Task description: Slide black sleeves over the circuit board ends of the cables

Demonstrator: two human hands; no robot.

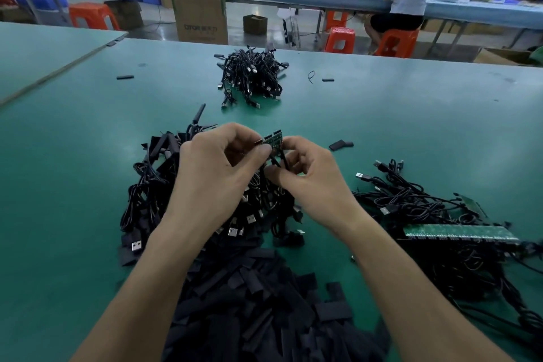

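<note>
Green boards (271, 139) sit pinched in the left grip (217, 167), their cables (278, 159) pinched in the right grip (311, 176), and a hard tug might tear them apart.

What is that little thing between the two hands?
Small green circuit boards on thin black cables, in the head view. The left hand pinches the boards and the right hand pinches the cables just below.

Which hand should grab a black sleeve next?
Probably the right hand: it only pinches the cables, and a loose black sleeve lies on the table near it. The left hand holds the circuit boards.
</note>
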